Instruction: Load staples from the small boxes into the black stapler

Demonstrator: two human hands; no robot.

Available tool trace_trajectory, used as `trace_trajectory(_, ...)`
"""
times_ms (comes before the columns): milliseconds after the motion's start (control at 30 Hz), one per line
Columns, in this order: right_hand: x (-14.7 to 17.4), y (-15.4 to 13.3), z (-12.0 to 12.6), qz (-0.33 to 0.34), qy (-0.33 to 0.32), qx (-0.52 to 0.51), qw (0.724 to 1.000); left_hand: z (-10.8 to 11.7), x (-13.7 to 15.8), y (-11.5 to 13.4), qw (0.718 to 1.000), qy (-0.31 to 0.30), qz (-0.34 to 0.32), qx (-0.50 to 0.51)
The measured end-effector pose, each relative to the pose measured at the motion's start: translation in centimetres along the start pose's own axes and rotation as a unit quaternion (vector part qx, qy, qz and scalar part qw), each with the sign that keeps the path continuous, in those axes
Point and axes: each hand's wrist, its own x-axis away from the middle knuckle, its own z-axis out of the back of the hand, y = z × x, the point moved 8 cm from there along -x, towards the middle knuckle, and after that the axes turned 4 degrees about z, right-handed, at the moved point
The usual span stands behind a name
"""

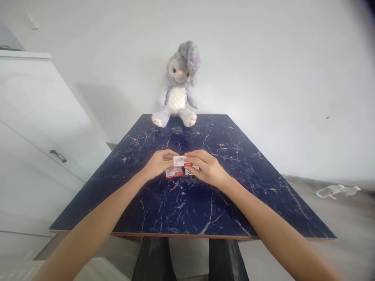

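Between my two hands is a small white-and-red box (178, 160), held level near the middle of the table. The fingers of my left hand (158, 163) are closed on its left end. My right hand (209, 168) grips its right end, with fingers across the top and front and the thumb below. Just beneath it, another white-and-red box (174, 173) shows at the left. A further small white box (191, 171) lies at the right, partly covered by my right hand. Whether the held box touches those below, I cannot tell.
The table (181, 210) has a dark blue marbled top. A grey plush rabbit (177, 97) sits at its far edge against the wall. White cabinets (35, 156) stand on the left. A clear plastic bottle (331, 190) lies on the floor at the right.
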Motion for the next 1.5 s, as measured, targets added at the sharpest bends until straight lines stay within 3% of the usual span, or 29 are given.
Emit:
trace_trajectory(167, 0.3, 0.4, -0.1, -0.011, 0.010, -0.016, 1.000, 0.1, 0.1, 0.4, 1.000, 0.007, -0.004, 0.009)
trace_trajectory(467, 0.2, 1.7, -0.2, -0.087, 0.029, -0.040, 0.995, 0.2, 0.2, 0.6, 0.996, 0.016, 0.012, 0.086)
trace_trajectory(600, 0.0, 1.5, 0.2, -0.064, 0.031, -0.032, 0.997, 0.2, 0.0, 0.3, 0.995, 0.010, 0.005, 0.099)
trace_trajectory(733, 0.0, 0.9, 0.5, -0.015, 0.027, -0.017, 0.999, 0.0, 0.0, 1.0, 0.998, -0.011, -0.019, 0.054)
trace_trajectory(833, 0.2, 1.2, 0.5, -0.017, 0.023, -0.010, 1.000, -0.2, 0.2, 1.7, 0.999, -0.017, -0.035, 0.010)
trace_trajectory(1033, 0.5, 2.0, 0.5, -0.037, 0.019, 0.004, 0.999, 1.0, 0.5, 2.0, 0.998, 0.024, -0.043, -0.049)
trace_trajectory(1167, 0.7, 2.6, 1.3, -0.061, 0.050, 0.015, 0.997, 2.5, 0.3, 2.0, 0.996, 0.072, -0.042, -0.022)
trace_trajectory(1333, 0.8, 2.7, 0.8, -0.065, 0.038, 0.008, 0.997, 1.9, 0.1, 1.2, 0.998, 0.059, -0.003, -0.003)
trace_trajectory(1500, 0.6, 2.0, 0.5, -0.055, 0.032, 0.010, 0.998, 1.6, 0.2, 1.4, 0.995, 0.089, -0.026, 0.026)
